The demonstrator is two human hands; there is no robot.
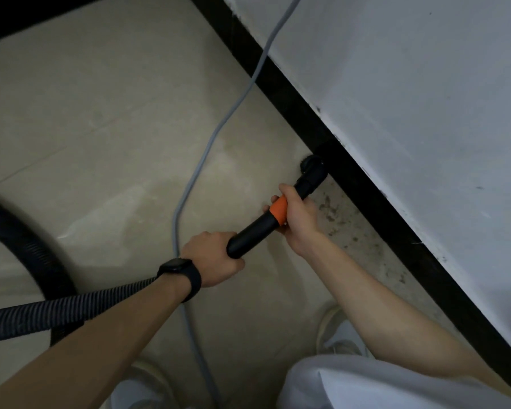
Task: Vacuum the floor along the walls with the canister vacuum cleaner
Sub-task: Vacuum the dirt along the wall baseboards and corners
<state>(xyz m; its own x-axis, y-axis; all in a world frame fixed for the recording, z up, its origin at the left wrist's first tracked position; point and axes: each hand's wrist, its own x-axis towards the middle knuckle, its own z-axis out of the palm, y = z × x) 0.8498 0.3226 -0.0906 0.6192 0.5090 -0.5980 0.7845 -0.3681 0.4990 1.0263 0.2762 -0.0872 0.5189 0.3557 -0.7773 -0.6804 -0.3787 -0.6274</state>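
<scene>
A black vacuum wand (pixel 254 231) with an orange collar (pixel 279 210) points at the foot of the wall. Its black nozzle (pixel 311 168) touches the floor right against the black skirting board (pixel 366 187). My left hand (pixel 216 258), a black watch on its wrist, grips the wand's rear end. My right hand (pixel 300 215) grips the wand at the orange collar. A ribbed black hose (pixel 62 308) runs from my left hand off the left edge. The canister itself is out of view.
A grey power cord (pixel 207 149) snakes over the beige tiled floor (pixel 101 128) from the white wall (pixel 410 98) down between my feet. Dark dirt specks (pixel 337 214) lie along the skirting beside my right hand. A thick black hose loop (pixel 27 243) curves at the left.
</scene>
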